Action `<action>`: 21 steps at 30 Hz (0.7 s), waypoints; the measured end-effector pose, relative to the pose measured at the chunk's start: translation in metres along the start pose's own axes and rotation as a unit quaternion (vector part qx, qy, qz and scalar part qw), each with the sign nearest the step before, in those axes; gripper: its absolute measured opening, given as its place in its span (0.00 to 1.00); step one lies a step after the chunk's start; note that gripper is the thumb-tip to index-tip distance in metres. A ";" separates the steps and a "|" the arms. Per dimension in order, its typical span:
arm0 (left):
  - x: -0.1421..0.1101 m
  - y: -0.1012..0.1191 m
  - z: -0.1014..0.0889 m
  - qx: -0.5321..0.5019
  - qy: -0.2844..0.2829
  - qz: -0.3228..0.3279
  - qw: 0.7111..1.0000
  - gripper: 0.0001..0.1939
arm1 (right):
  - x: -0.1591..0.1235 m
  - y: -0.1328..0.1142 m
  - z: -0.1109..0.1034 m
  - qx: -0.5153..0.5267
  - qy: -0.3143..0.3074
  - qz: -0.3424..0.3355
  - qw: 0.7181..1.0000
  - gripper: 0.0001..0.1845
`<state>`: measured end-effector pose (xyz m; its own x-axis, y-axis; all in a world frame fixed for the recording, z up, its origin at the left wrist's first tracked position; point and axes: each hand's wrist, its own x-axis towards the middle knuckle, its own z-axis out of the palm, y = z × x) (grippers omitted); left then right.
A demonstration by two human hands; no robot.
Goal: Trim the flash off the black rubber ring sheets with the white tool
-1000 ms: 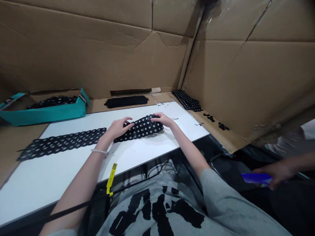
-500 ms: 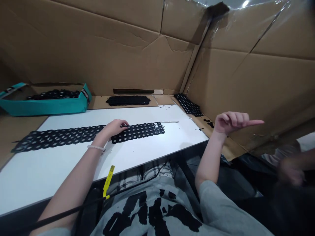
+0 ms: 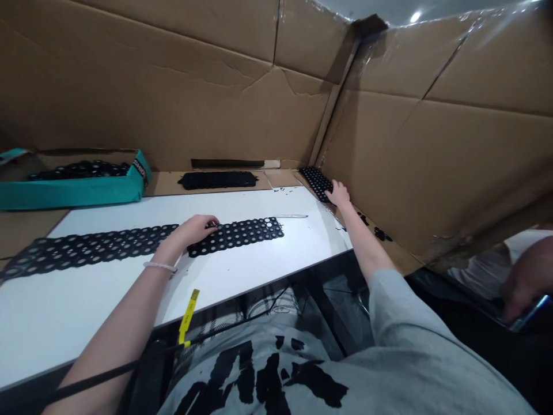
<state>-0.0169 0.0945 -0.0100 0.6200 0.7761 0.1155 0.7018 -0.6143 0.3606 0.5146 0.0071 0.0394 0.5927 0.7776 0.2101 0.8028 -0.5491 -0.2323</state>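
Observation:
Two black perforated strips lie on the white board: a long strip (image 3: pixel 99 248) on the left and a shorter strip (image 3: pixel 242 235) at the middle, one end pale with larger holes. My left hand (image 3: pixel 196 229) rests where the two come together, its bent fingers closed on the upper edge of the shorter strip. At the far right corner lies a stack of black perforated sheets (image 3: pixel 314 180). My right hand (image 3: pixel 339 194) reaches its near end with fingers apart, touching it. A thin pen-like stick (image 3: pixel 291 216) lies beyond the shorter strip's end.
A teal box (image 3: pixel 73 195) with black perforated pieces stands at the back left. A black bundle (image 3: pixel 218 180) lies along the back. Small black bits (image 3: pixel 382 234) are at the right edge. Cardboard walls (image 3: pixel 173 86) enclose the table. Another person's hand (image 3: pixel 529 276) is at far right.
My right hand has moved from the air at the right, a finger stretched out, forward and left onto the black sheets. The left hand keeps its place on the strip.

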 end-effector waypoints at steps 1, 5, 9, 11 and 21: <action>0.000 0.000 0.000 -0.003 0.000 0.001 1.000 0.18 | 0.004 -0.001 0.011 -0.034 -0.034 -0.013 0.999 0.31; 0.001 -0.002 0.000 -0.011 -0.008 0.009 1.000 0.17 | 0.015 0.001 0.032 -0.071 -0.069 -0.003 0.995 0.26; 0.001 -0.004 0.001 -0.007 -0.010 0.005 1.000 0.17 | 0.020 0.001 0.033 -0.079 -0.037 0.046 0.995 0.28; 0.000 -0.004 0.001 -0.005 -0.012 0.007 1.000 0.18 | 0.022 -0.001 0.034 -0.079 -0.049 0.068 0.993 0.27; 0.000 -0.002 0.001 -0.007 -0.018 0.006 1.000 0.17 | 0.020 -0.016 0.042 -0.065 -0.026 0.105 0.992 0.23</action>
<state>-0.0186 0.0956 -0.0114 0.6409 0.7626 0.0875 0.6889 -0.6217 0.3728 0.5111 0.0446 0.0075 0.7457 0.6554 0.1199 0.6662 -0.7323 -0.1408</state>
